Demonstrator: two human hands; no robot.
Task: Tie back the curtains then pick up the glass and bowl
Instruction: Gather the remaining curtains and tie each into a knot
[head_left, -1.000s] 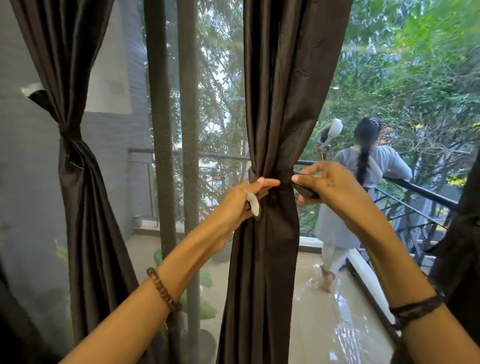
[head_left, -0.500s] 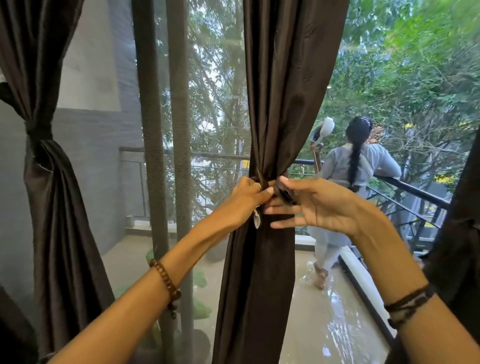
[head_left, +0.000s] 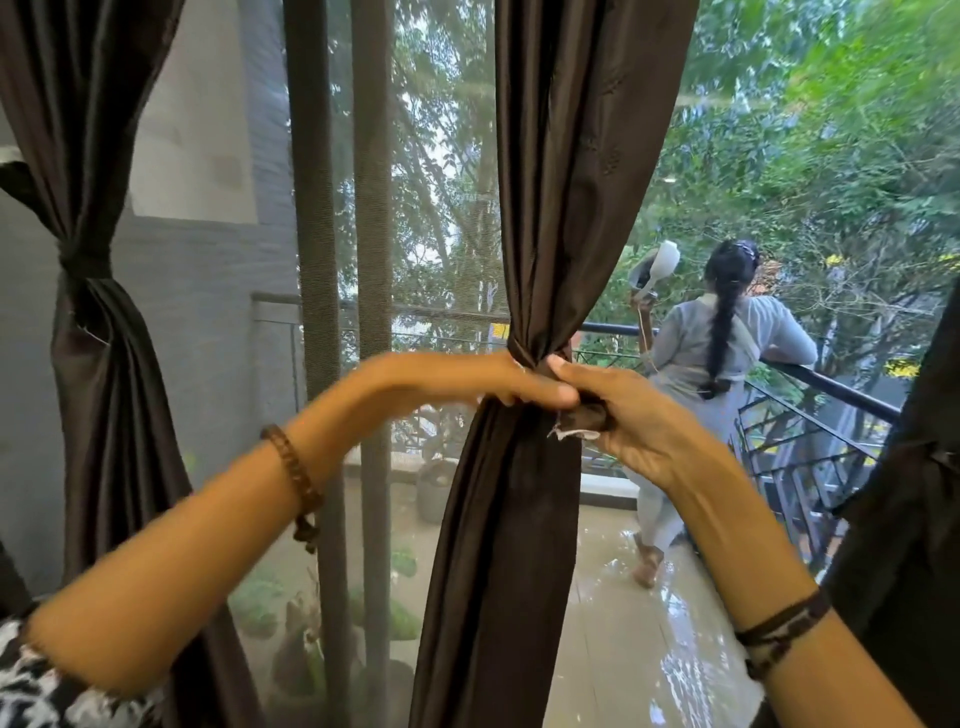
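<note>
Right hand (head_left: 631, 421) now grips the tie-back (head_left: 584, 418) (curtain (head_left: 519, 493) cinched).

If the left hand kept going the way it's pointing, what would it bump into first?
The left hand points rightward across the middle curtain. Going on, it would almost at once meet the right hand, which holds the tie end beside it. Depth is hard to judge.

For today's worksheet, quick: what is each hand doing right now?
Left hand: grips the middle curtain.
Right hand: pinches the tie-back end.
</note>
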